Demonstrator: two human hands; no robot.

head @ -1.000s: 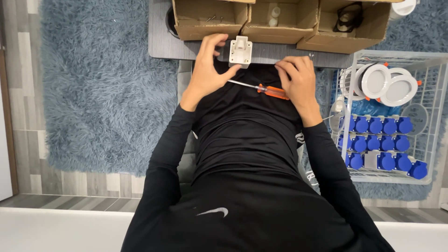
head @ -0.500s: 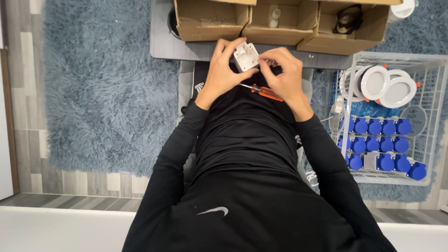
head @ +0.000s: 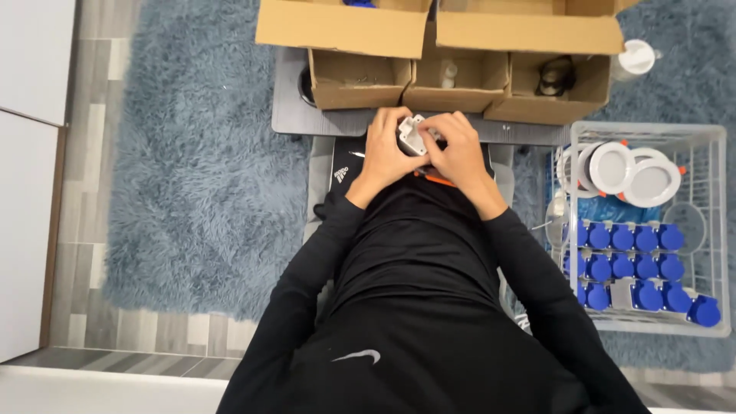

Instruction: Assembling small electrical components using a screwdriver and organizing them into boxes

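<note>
While our left hand and right hand close around the small white box, it sits between them — tilted, its long side slanting from near left to far right, equally close to both, just near of the cardboard boxes. An orange tool lies under the right wrist.

Three open cardboard boxes stand along the small table's far edge; the wire basket sits right of it, on the rug.
</note>
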